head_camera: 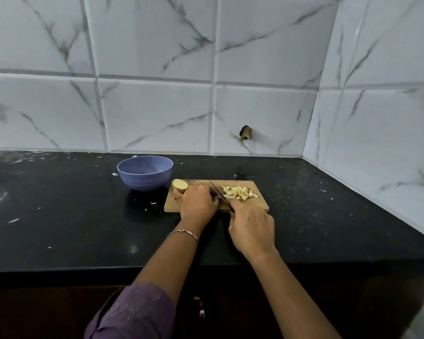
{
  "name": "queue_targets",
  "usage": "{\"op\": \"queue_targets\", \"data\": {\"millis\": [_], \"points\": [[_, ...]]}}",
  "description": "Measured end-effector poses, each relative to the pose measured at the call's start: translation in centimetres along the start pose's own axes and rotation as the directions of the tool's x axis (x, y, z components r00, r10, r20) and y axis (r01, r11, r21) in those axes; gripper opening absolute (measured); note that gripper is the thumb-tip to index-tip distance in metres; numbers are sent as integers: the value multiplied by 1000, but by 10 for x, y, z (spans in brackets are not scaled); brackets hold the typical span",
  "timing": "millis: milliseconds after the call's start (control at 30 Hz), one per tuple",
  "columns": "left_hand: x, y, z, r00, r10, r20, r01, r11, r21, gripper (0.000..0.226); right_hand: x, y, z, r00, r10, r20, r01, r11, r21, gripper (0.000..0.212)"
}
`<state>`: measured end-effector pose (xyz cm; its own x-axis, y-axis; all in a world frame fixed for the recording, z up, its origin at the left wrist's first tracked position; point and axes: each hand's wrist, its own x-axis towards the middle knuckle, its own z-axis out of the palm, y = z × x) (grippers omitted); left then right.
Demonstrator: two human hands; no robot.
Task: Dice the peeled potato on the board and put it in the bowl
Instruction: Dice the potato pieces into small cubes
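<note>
Head camera is looking down at a wooden board [261, 204] that is lying on the black tabletop [59, 216] with its long side running left to right. At the board's far left corner the undiced potato [180, 185] is sitting with its pale, flat cut face turning upward and toward the camera. Only this rounded end is showing. The rest is disappearing under the left hand [198, 204], so its long axis cannot be told.

The left grip is closing on the potato: the fingers are curling down, knuckles up, and the thumb is pressing against the potato's near side. A thin bracelet [181, 233] is circling that wrist above a purple sleeve [132, 314].

The right hand [252, 228] is hovering over the board's near edge, its grip wrapping fully round the handle of a knife [217, 192]. The blade is pointing far and left, running diagonally away from the right hand, and is lying just beside the left fingers on their right.

To the right of the blade, the diced pieces [240, 192] are lying in a loose heap on the board's right half, apart from both hands.

A blue-purple bowl [145, 176] is standing upright on the tabletop just left of the board's far left corner, near the potato. White flecks are dotting the tabletop, and a marbled tile wall [157, 113] is rising behind it.
</note>
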<state>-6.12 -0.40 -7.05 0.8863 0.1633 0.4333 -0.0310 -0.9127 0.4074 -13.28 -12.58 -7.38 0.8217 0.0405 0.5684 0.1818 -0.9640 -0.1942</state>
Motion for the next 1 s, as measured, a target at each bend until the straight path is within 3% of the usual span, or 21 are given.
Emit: {"op": "queue_targets", "data": {"millis": [400, 633, 1000], "points": [[0, -1, -1, 1000, 3, 2, -3, 1000, -4, 17, 0, 0, -3, 1000, 11, 2, -11, 996, 92, 34], [3, -4, 5, 1000, 16, 10, -16, 998, -68, 15, 3, 5, -4, 998, -12, 69, 3, 992, 126, 25], [1, -2, 1, 1000, 14, 1, -14, 998, -65, 16, 1, 1, 1, 999, -47, 11, 47, 999, -16, 32]]}}
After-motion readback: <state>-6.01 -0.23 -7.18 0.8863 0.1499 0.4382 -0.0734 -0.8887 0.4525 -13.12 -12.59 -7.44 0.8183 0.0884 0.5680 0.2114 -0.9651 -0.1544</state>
